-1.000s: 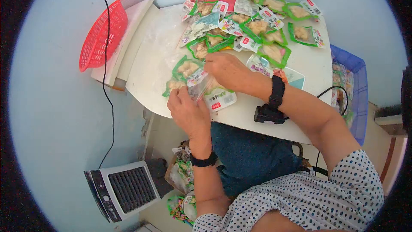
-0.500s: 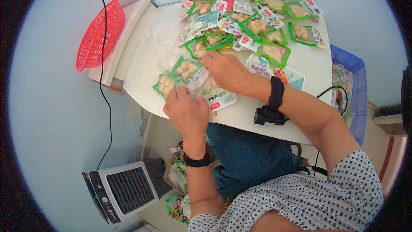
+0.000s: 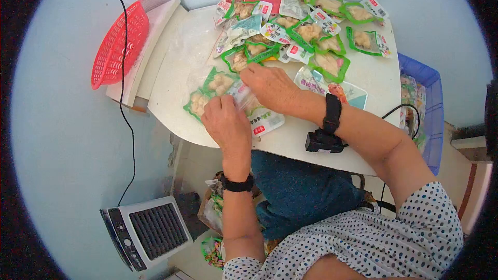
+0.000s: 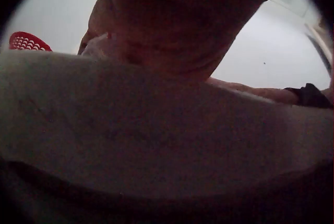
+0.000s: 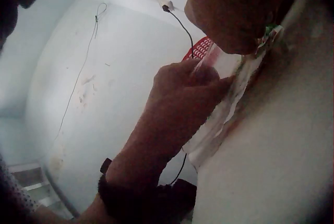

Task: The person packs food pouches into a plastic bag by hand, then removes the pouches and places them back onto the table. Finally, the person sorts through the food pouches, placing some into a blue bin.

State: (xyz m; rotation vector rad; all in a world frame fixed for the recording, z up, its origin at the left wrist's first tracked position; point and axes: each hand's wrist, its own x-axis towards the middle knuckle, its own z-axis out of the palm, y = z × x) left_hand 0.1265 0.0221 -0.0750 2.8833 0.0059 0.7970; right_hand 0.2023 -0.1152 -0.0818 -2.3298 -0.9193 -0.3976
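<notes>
On the white table (image 3: 171, 114), both hands work at a clear plastic bag (image 3: 241, 98) over several green-edged food packets. My right hand (image 3: 272, 89) pinches the far edge of the bag, fingers curled, as the right wrist view also shows. Nearer the table's front edge, my left hand (image 3: 227, 124) grips the bag's near side. Two green-edged packets with pale food, one upper (image 3: 220, 84) and one lower (image 3: 198, 103), lie just left of the hands. A white packet end with a red logo (image 3: 267, 123) shows below the right hand. The left wrist view is dark and mostly blocked.
A pile of similar packets (image 3: 308, 32) covers the table's back. One flat white pouch (image 3: 353, 96) lies beside my right wrist. At the left stands a red basket (image 3: 120, 46); a blue crate (image 3: 434, 119) with packets is at the right. An air cooler (image 3: 155, 228) stands lower left.
The lower-left packet has shifted a little left beside the upper one. My left hand has moved slightly, its fingers now further over the bag. The right hand stays nearly in place.
</notes>
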